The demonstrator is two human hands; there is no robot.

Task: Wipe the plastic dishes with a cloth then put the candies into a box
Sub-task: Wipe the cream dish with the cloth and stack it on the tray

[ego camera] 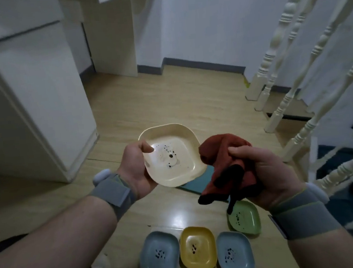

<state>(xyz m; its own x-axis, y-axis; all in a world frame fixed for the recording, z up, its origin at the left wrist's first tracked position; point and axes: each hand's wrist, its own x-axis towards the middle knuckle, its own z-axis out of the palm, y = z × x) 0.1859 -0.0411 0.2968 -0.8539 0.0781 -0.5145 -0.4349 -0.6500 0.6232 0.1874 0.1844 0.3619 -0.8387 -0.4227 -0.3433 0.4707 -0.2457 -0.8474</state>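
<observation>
Wiping risk: cream square plastic dish (174, 155) is held tilted, pinched at one rim by left hand (136, 169); pressure from bunched red cloth (227, 163), gripped in right hand (266, 168), could dislodge it.

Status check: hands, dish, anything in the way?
Left hand holds cream dish, dark specks inside. Right hand grips red cloth, off the dish. Nothing between them.

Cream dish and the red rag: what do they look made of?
Cream dish, held in the left hand: looks like hard moulded plastic, semi-gloss; it shows a soft sheen, a thin even rim and rounded corners, with dark specks inside. Red rag, bunched in the right hand: looks like soft matte fabric, possibly microfibre; it crumples into folds and hangs limp, with a dark edge.
</observation>
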